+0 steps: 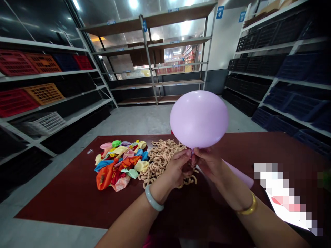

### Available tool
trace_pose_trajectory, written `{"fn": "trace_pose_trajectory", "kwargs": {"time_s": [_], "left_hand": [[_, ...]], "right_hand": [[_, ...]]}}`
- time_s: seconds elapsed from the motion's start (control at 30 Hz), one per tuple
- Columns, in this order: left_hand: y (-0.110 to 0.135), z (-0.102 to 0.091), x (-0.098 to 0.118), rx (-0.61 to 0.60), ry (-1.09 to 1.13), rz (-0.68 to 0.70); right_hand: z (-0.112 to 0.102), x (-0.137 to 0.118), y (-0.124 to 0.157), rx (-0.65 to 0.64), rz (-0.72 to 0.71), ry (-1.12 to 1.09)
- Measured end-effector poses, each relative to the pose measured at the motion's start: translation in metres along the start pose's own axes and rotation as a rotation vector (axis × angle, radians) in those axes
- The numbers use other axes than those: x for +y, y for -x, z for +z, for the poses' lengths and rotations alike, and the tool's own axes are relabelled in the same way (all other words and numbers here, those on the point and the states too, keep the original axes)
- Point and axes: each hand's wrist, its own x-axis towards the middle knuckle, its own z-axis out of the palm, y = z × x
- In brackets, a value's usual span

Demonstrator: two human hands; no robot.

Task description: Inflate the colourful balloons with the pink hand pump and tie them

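Note:
A blown-up lilac balloon (199, 119) stands upright above the table, its neck at the bottom. My left hand (181, 165) pinches that neck from the left, fingers closed. From the right, my right hand (207, 162) grips the same neck, thumb near the other thumb. The knot or opening of the balloon is mostly hidden by my fingers. Behind my left hand lies a heap of beige curved pieces (161, 158). Further left is a pile of limp, colourful balloons (121, 162). A lilac tube-like object (239, 175), partly covered by my right forearm, rests on the table.
The dark red table (64, 196) spans the foreground. On its right side is a white sheet with a pixelated area (281, 199). Shelves with red crates (18, 63) and orange crates stand left, dark crates (248, 86) right, and a metal rack (150, 51) at the back.

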Motion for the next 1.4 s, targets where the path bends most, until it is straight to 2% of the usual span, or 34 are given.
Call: {"fn": "trace_pose_trajectory", "kwargs": {"time_s": [0.13,0.23,0.3,0.43,0.5,0.53,0.6,0.73,0.83,0.9,1.0,1.1,1.17,1.23,1.3,1.4], "left_hand": [[-0.003,-0.005,0.003,0.084,0.075,-0.054],[-0.005,-0.011,0.008,0.096,-0.029,-0.078],[-0.005,-0.015,0.016,0.087,-0.286,0.052],[-0.002,-0.022,0.036,0.085,-0.958,0.491],[-0.001,-0.024,0.041,0.112,-1.096,0.581],[0.000,-0.025,0.043,0.121,-1.087,0.581],[0.000,-0.027,0.044,0.121,-0.916,0.499],[-0.001,-0.037,0.053,0.134,-0.193,0.298],[-0.002,-0.049,0.064,0.187,0.183,0.292],[-0.004,-0.057,0.069,0.266,0.275,0.313],[-0.007,-0.065,0.069,0.375,0.287,0.348],[-0.008,-0.069,0.065,0.410,0.263,0.386],[-0.009,-0.070,0.062,0.411,0.240,0.399],[-0.009,-0.071,0.061,0.410,0.217,0.400],[-0.009,-0.071,0.061,0.403,0.205,0.395],[-0.009,-0.071,0.061,0.381,0.220,0.379]], "right_hand": [[0.000,-0.002,-0.003,0.033,-0.010,-0.059],[0.001,-0.003,-0.005,0.069,-0.017,-0.083],[0.005,-0.005,-0.008,0.084,-0.046,-0.085],[0.018,-0.011,-0.017,0.065,-0.082,-0.023],[0.025,-0.014,-0.024,0.074,-0.085,0.054],[0.029,-0.015,-0.028,0.090,-0.086,0.090],[0.037,-0.016,-0.034,0.083,-0.080,0.180],[0.048,-0.020,-0.042,-0.118,-0.063,0.452],[0.041,-0.021,-0.041,-0.111,-0.104,0.640],[0.032,-0.020,-0.036,-0.120,-0.185,0.984],[0.021,-0.010,-0.020,-0.259,-0.341,1.567],[0.021,0.006,-0.005,-0.269,-0.442,1.814],[0.021,0.013,-0.001,-0.214,-0.472,1.841],[0.021,0.013,-0.004,-0.143,-0.470,1.736],[0.021,0.002,-0.011,-0.061,-0.420,1.504],[0.028,-0.026,-0.022,0.049,-0.253,0.988]]}}
